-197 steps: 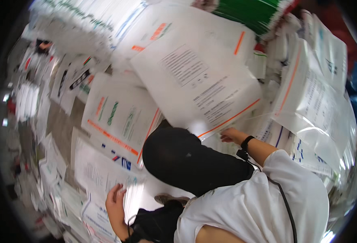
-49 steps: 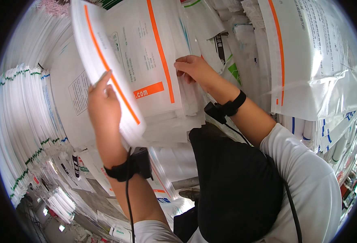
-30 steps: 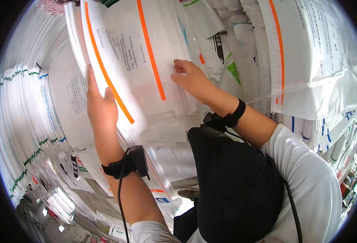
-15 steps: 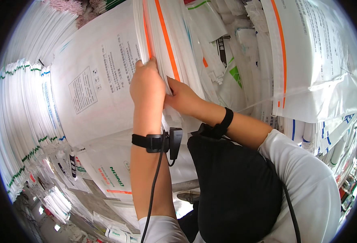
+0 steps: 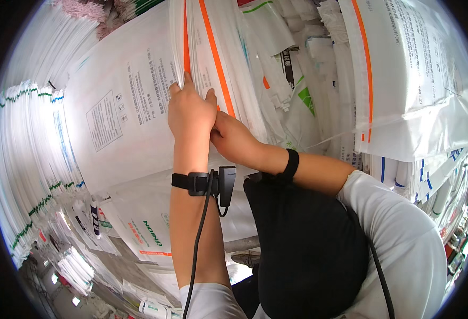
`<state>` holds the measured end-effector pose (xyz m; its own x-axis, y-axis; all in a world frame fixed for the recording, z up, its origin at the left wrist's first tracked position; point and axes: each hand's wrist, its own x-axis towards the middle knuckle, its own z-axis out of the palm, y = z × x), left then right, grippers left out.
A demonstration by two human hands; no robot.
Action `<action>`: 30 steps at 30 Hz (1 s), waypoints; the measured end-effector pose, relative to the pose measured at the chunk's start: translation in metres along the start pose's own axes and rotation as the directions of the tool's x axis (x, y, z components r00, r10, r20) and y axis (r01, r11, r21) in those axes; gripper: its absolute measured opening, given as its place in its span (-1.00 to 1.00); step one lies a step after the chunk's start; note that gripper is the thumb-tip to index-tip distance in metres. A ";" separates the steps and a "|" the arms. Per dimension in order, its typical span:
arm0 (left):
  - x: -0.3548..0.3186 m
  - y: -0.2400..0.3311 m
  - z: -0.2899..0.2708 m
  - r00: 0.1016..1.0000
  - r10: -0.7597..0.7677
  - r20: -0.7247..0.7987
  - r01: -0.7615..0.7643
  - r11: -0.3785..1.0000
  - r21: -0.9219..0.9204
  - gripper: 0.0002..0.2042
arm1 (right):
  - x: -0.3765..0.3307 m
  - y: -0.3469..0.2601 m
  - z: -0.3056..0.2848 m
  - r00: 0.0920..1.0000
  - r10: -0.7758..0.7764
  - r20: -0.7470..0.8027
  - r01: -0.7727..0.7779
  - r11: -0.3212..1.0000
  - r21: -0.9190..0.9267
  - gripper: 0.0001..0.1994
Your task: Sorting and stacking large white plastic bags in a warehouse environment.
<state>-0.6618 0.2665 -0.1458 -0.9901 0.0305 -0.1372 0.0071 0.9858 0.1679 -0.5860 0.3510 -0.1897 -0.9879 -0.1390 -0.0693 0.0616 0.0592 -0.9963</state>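
A stack of white printed plastic sacks (image 5: 133, 69) lies in front of me, its raised edges marked with orange stripes. My left hand (image 5: 191, 112) is closed on the edges of several sacks, fingertips beside one orange stripe and thumb apart. Right against it, my right hand (image 5: 235, 139) has its fingers curled in at the lower part of the sack edges; the fingertips are partly hidden behind the left hand. Each wrist wears a black strap, and a small black device (image 5: 225, 186) with a cable sits on the left one.
Tall piles of white sacks with green and blue stitched edges (image 5: 29, 159) stand at the left. Loose crumpled plastic bags (image 5: 308, 69) lie right of the stack. Another white sack pile with an orange stripe (image 5: 404, 80) stands farther right. Below hangs a black cloth (image 5: 308, 239).
Both hands have shifted slightly, the right one left and down toward the left hand. The sack edges under my left fingers have leaned a little to the left.
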 end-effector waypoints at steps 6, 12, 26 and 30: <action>0.007 -0.015 0.004 0.999 -0.006 0.033 0.008 0.998 -0.064 -0.42 | -0.007 0.017 -0.015 0.989 0.030 0.144 -0.060 0.976 0.209 -0.66; -0.012 -0.092 -0.059 0.991 -0.128 -0.036 0.070 0.736 -0.674 -0.56 | 0.017 0.027 -0.057 0.905 0.395 0.159 -0.420 0.766 0.487 -0.62; -0.096 0.018 0.003 0.995 0.102 0.009 -0.087 0.882 -0.462 -0.45 | 0.037 -0.015 -0.048 0.946 0.318 -0.059 -0.269 0.875 0.402 -0.33; -0.114 0.014 0.002 0.967 0.241 0.086 -0.168 0.851 -0.498 -0.29 | 0.043 0.014 -0.066 0.938 0.347 0.002 -0.293 0.789 0.540 -0.29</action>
<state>-0.5482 0.2776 -0.1298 -0.9434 0.2809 -0.1761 0.1020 0.7512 0.6521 -0.6369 0.4115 -0.2032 -0.9047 -0.1121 -0.4111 0.4154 -0.4467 -0.7924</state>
